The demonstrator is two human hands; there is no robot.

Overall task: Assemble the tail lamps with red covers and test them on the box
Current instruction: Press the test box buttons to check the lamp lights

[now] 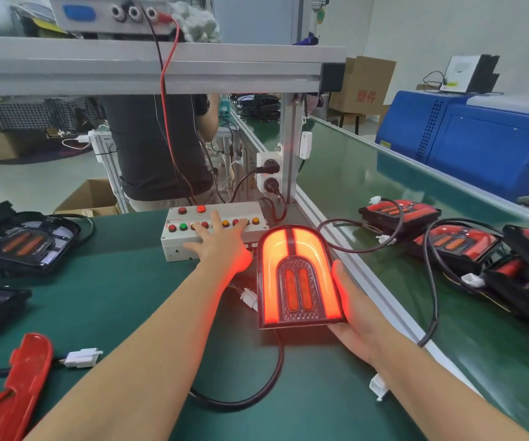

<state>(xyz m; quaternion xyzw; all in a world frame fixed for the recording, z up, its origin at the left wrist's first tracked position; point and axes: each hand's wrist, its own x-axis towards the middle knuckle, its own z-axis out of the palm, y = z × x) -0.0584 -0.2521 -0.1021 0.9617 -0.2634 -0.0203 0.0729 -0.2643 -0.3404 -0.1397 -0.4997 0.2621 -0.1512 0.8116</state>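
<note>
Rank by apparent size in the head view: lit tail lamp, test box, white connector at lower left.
1. Lit tail lamp, though it sits nearer the camera than the box.
2. Test box.
3. White connector.

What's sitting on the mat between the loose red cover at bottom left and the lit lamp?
In the head view, a white connector on its cable beside the red cover, then the left forearm and bare green mat up to the lit lamp.

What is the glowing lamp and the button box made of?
The tail lamp looks like glossy see-through red plastic, since light glows through it. The test box seems matte pale grey plastic or painted metal, hard to tell, with shiny coloured plastic buttons.
</note>
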